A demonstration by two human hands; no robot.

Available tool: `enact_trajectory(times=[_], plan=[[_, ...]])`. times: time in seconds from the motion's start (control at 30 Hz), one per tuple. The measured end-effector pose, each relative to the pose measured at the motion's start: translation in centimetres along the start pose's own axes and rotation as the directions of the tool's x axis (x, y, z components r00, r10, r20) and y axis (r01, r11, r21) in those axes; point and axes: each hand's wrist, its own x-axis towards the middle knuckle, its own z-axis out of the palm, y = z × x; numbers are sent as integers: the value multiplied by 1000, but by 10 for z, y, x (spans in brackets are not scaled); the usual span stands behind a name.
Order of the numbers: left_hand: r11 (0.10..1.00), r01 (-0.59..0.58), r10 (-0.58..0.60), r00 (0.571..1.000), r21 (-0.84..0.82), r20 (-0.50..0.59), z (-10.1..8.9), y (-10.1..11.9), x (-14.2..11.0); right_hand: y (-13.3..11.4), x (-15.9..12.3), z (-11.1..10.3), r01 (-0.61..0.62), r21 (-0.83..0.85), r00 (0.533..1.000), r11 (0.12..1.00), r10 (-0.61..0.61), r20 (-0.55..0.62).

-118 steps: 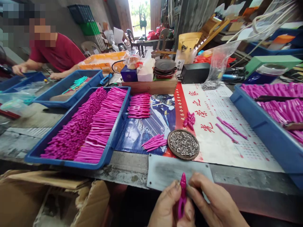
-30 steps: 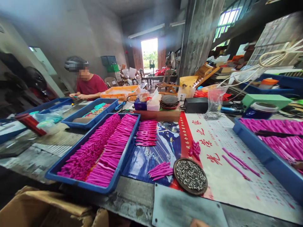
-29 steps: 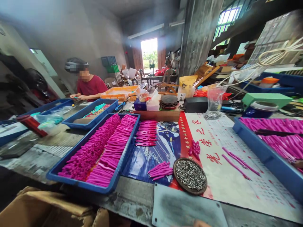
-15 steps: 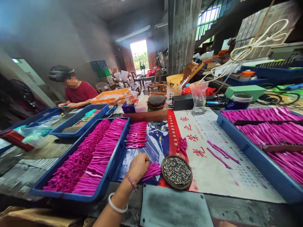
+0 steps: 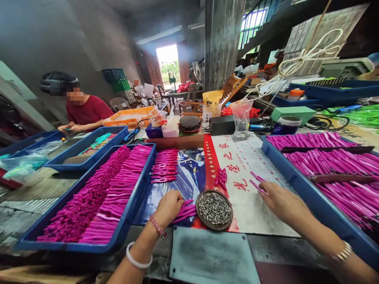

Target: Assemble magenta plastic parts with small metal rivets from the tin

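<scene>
My left hand (image 5: 168, 207) is curled, fingertips down, at a small bunch of slim pink plastic pieces (image 5: 187, 212); what its fingers hold is hidden. Over the white calendar sheet, my right hand (image 5: 280, 200) has its fingertips closed around the near ends of loose pink pieces (image 5: 256, 184). Between the hands sits a round dish (image 5: 215, 210) filled with small metal pins. Just beyond it lies a little cluster of pink parts (image 5: 220, 178). Farther left, a neat row of pink pieces with forked ends (image 5: 164, 166) rests on the blue part of the sheet.
Blue trays packed with pink pieces stand on the left (image 5: 114, 246) and right (image 5: 310, 193). A grey-green plate (image 5: 213, 256) lies at the near table edge. At the back are stacked dark dishes (image 5: 190, 124) and a pin bag (image 5: 241, 125). Another person (image 5: 89, 112) sits far left.
My right hand has come in from the lower right and reached the loose pink pieces on the calendar sheet. My left hand remains by its bunch. The view has shifted slightly right.
</scene>
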Motion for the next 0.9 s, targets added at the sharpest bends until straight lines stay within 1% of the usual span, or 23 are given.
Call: enact_trajectory(times=[0.07, 0.17, 0.23, 0.33, 0.4, 0.47, 0.53, 0.6, 0.63, 0.67, 0.7, 0.73, 0.8, 0.87, 0.9], plan=[[1000, -3, 3, 1000, 7, -8, 1, 2, -1, -2, 17, 5, -20, -57, 999, 998, 22, 27], [1000, 3, -3, 1000, 12, -11, 1, 2, -3, -11, 31, 6, -21, -114, 998, 993, 27, 52], [1000, -1, 1, 1000, 9, 2, 0, 0, -4, -15, 35, 5, -6, -125, 998, 992, 14, 63], [1000, -18, 18, 1000, -1, 21, 0, -3, -5, -13, 34, 0, 25, -98, 997, 995, -18, 78], [1000, -25, 25, 999, -7, 20, 0, -4, -5, -9, 25, -6, 20, -72, 997, 997, -15, 71], [999, -31, 31, 999, -17, 10, 1, -4, -3, -7, 8, -14, -10, -46, 999, 999, 12, 47], [999, -35, 35, 999, -38, 0, 2, -4, 0, -10, -18, -25, -21, -2, 999, 1000, 21, 24], [997, -34, 34, 999, -74, -7, 1, -6, 4, -20, -50, -36, 17, 125, 999, 992, -22, 40], [995, -31, 30, 999, -99, -12, 0, -7, 6, -27, -67, -42, 39, 333, 995, 942, -66, 70], [991, -25, 22, 999, -129, -23, -1, -9, 7, -35, -82, -47, 31, 517, 985, 855, -114, 128], [987, -19, 12, 999, -162, -44, -4, -10, 8, -44, -96, -51, 3, 650, 977, 760, -143, 162], [980, -14, 0, 997, -201, -74, -6, -10, 6, -53, -108, -54, -34, 747, 969, 664, -162, 188], [956, -21, -21, 990, -292, -141, -13, -8, -3, -69, -124, -56, -132, 855, 954, 502, -170, 247], [920, -53, -23, 982, -389, -187, -18, 2, -22, -84, -132, -54, -232, 899, 942, 371, -144, 302], [895, -73, -15, 981, -440, -192, -19, 9, -36, -91, -134, -52, -272, 910, 935, 314, -138, 327]])
